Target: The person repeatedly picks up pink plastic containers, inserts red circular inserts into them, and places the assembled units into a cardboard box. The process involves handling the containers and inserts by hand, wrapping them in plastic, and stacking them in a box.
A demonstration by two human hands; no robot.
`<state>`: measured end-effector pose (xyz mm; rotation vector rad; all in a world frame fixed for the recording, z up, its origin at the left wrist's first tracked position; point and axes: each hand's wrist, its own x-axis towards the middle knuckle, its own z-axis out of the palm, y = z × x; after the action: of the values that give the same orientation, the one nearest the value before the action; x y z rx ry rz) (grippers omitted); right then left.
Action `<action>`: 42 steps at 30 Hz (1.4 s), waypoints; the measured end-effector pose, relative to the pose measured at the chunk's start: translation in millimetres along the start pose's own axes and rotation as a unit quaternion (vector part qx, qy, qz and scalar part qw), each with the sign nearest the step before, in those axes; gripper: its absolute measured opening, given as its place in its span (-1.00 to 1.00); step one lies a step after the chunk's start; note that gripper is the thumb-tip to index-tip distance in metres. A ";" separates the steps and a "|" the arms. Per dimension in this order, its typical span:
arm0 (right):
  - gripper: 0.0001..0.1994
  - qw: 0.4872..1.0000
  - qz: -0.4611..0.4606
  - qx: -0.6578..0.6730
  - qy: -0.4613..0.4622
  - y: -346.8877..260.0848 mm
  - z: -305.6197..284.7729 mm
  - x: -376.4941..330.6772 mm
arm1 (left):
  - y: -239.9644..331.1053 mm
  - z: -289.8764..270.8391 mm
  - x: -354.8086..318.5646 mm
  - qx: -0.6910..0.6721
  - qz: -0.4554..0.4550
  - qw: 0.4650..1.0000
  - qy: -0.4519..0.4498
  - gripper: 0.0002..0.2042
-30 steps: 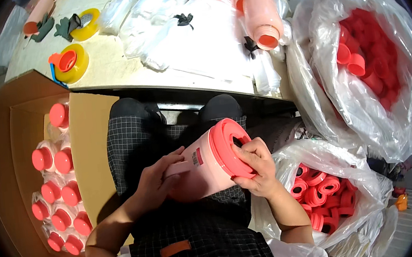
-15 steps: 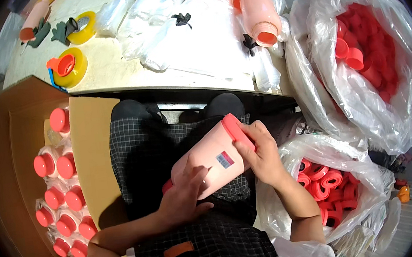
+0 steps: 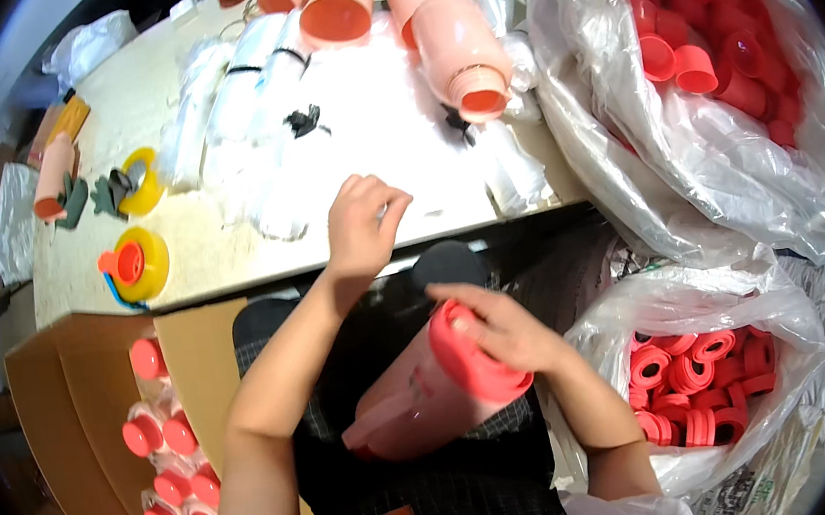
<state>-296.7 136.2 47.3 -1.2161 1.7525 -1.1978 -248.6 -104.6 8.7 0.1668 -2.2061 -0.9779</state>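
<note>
A large pink plastic bottle [image 3: 412, 398] lies tilted above my lap, blurred by motion. My right hand [image 3: 505, 328] grips it by its wide red end [image 3: 468, 357]; the other end points down and left. My left hand [image 3: 364, 224] is over the near edge of the table, at a stack of clear plastic bags [image 3: 401, 148]. Its fingers are curled in, with thumb and forefinger close together; whatever they may hold is too small to make out. Behind the stack rest open-necked pink bottles [image 3: 461, 46] without caps.
A cardboard box [image 3: 95, 391] at the left holds several bagged bottles with red caps [image 3: 145, 436]. Clear sacks on the right contain red cups [image 3: 694, 67] and red rings [image 3: 691, 369]. Yellow tape rolls [image 3: 147, 265] and gloves [image 3: 104, 194] lie on the table [image 3: 60, 254].
My left hand has let go of the bottle and moved up and forward to the bags. My right hand still holds the bottle, now lower and turned. The view has shifted.
</note>
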 end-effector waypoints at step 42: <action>-0.80 0.859 -0.005 0.280 0.428 91.7 -0.9 25.1 | 57.9 13.8 -49.6 -0.575 -0.290 0.765 -0.019 -0.90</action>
<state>-334.8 125.6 -39.2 -0.3267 1.7202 -2.2803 -211.7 -36.8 14.8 0.2433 -1.1934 -2.4946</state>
